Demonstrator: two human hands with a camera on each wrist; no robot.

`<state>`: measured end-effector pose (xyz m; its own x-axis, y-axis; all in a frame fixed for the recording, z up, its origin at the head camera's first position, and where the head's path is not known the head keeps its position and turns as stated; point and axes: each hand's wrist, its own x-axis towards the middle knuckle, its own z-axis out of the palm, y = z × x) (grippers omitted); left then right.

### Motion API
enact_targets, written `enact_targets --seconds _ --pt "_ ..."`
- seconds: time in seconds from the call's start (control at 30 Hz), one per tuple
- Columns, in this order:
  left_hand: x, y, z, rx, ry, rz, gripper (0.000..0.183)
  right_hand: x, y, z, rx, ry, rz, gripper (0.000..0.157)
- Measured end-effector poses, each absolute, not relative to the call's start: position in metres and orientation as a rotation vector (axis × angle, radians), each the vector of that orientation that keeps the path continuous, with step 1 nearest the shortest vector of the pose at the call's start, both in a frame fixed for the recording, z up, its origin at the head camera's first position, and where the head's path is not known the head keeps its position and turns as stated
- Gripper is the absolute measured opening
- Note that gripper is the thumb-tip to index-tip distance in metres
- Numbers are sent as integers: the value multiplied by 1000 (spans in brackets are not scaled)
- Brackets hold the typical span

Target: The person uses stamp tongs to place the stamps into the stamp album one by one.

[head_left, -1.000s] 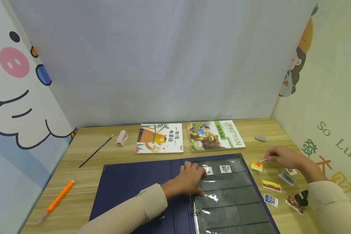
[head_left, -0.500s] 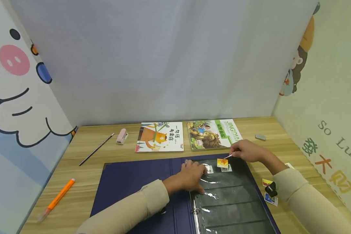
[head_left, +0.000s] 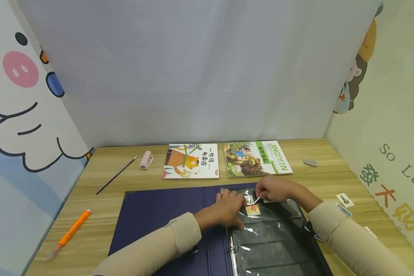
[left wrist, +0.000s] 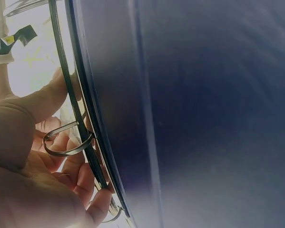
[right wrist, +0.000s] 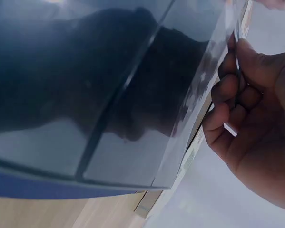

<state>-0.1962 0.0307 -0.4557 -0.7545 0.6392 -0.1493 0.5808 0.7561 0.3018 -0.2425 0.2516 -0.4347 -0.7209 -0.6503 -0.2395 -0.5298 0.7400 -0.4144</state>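
Observation:
My right hand (head_left: 274,188) pinches slim metal tweezers (head_left: 257,200), whose tip meets a small yellow-orange stamp (head_left: 253,210). That stamp lies over the upper pockets of the black album page (head_left: 274,251), just right of my left fingers. In the right wrist view, thumb and fingertips squeeze the tweezers (right wrist: 237,61) at the edge of the clear pocket film. My left hand (head_left: 229,209) rests with spread fingers on the page's inner edge, beside the metal ring (left wrist: 66,138) of the binder. A pale stamp (head_left: 249,199) sits in the top row; another there is mostly hidden by my right hand.
The binder's navy cover (head_left: 158,226) lies unfolded to the left. Loose stamps (head_left: 345,200) lie on the table at right, some hidden under the right sleeve. Behind stand two picture books (head_left: 191,161), a pink stapler (head_left: 146,160) and a grey eraser (head_left: 310,163). An orange pen (head_left: 70,234) and a pencil (head_left: 116,175) lie left.
My right hand has carried the yellow-orange stamp in the tweezers from the table at right, leftward over the album, down to the page near my left hand. The left hand has stayed in place.

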Motion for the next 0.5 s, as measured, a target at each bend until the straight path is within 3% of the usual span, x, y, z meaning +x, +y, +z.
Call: enact_targets --seconds 0.5 --pt "-194 28 -452 976 2692 339 58 -232 243 -433 -956 2542 -393 15"
